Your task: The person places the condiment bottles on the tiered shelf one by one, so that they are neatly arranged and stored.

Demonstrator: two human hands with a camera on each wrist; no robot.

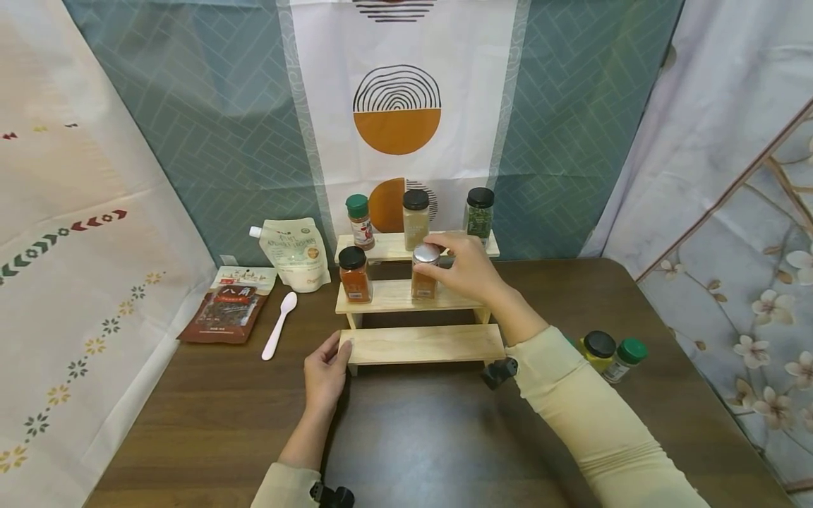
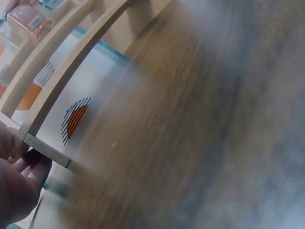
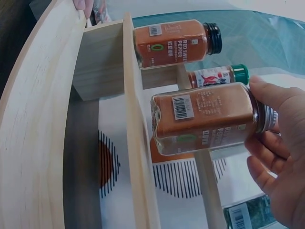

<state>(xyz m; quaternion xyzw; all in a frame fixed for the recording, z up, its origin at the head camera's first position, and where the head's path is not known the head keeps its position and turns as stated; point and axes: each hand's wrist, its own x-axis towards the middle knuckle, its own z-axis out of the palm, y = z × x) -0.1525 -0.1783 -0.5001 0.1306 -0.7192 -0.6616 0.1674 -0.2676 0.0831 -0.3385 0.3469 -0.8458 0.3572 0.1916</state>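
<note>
My right hand pinches the silver cap of a glass spice jar with orange-red powder. That jar is upright at the middle tier of a three-step wooden rack; whether its base touches the board I cannot tell. With thumb and fingers, my left hand grips the left end of the lowest step. A black-capped jar of red powder stands to the left on the middle tier. Along the top tier are a green-capped shaker, a black-capped jar of pale powder and a black-capped jar of green herbs.
Left of the rack are a cream spouted pouch, a brown-red spice packet and a white spoon. Beyond my right forearm stand a black-capped yellow container and a green-capped jar. Patterned cloths hang around the table.
</note>
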